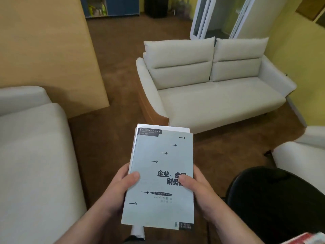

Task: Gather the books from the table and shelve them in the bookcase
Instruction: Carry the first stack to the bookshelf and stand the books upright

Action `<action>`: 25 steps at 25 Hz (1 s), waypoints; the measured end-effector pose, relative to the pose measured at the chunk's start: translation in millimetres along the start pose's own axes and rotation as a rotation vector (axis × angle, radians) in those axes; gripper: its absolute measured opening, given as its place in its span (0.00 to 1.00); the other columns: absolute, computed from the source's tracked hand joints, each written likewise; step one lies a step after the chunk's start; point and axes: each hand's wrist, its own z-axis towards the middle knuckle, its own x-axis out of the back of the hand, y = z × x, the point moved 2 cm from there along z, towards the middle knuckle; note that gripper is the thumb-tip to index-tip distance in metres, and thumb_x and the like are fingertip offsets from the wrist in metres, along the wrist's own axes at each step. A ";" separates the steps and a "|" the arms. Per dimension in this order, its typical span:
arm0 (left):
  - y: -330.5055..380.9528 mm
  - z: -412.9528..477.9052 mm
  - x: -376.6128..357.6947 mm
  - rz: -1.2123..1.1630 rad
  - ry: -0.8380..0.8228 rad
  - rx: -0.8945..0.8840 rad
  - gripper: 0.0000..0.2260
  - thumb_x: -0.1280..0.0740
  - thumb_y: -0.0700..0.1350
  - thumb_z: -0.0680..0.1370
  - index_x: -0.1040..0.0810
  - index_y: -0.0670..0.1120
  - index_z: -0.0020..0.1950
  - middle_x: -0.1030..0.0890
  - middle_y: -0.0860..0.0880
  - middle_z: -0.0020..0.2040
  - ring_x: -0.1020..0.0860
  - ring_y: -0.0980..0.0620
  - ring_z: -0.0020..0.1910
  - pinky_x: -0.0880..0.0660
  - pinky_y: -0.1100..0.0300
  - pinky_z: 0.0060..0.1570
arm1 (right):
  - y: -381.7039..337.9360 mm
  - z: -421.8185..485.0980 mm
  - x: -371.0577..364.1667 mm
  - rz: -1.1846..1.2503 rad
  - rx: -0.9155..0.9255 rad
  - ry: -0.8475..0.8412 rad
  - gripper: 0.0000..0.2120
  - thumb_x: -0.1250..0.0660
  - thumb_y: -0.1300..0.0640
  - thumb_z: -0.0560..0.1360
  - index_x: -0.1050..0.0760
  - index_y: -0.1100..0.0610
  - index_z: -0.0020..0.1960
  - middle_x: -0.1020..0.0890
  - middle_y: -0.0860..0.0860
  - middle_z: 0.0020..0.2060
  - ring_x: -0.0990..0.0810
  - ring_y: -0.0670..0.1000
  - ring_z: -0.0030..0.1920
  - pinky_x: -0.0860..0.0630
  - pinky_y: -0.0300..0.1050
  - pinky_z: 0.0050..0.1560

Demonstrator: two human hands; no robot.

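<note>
Books [159, 175] sit stacked in your grip, left hand [117, 189] and right hand [197, 189] clamping opposite edges, thumbs on the cover. You're mid-carry; next, find the bookcase, not visible here.

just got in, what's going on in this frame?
A person holds a small stack of books in both hands. The left hand and right hand grip its side edges, with thumbs pressed on the grey top cover. White edges of at least one more book show beneath. The view faces a white sofa across a brown floor. The stack is not yet at any shelf. A blue cabinet sits far back; whether it is the bookcase is unclear.
</note>
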 end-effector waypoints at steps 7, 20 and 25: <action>52.4 36.0 72.7 -0.049 0.055 -0.027 0.45 0.21 0.61 0.63 0.32 0.42 0.74 0.22 0.34 0.67 0.23 0.26 0.63 0.30 0.25 0.61 | -29.6 94.2 -59.4 -0.050 0.021 -0.106 0.46 0.20 0.42 0.57 0.29 0.57 0.70 0.15 0.58 0.60 0.15 0.62 0.57 0.19 0.61 0.57; 151.0 205.9 131.6 -0.078 0.182 -0.070 0.45 0.21 0.63 0.63 0.31 0.46 0.74 0.21 0.38 0.67 0.22 0.32 0.64 0.29 0.27 0.63 | -120.0 329.6 -72.1 -0.084 -0.036 -0.281 0.45 0.19 0.42 0.59 0.29 0.58 0.70 0.16 0.59 0.60 0.16 0.63 0.58 0.20 0.62 0.58; 200.9 275.1 144.7 -0.111 0.218 -0.110 0.43 0.21 0.62 0.64 0.31 0.46 0.74 0.21 0.38 0.67 0.22 0.32 0.64 0.29 0.28 0.63 | -172.3 415.4 -75.2 -0.140 -0.028 -0.310 0.50 0.17 0.36 0.53 0.28 0.56 0.69 0.15 0.57 0.59 0.15 0.62 0.57 0.20 0.61 0.57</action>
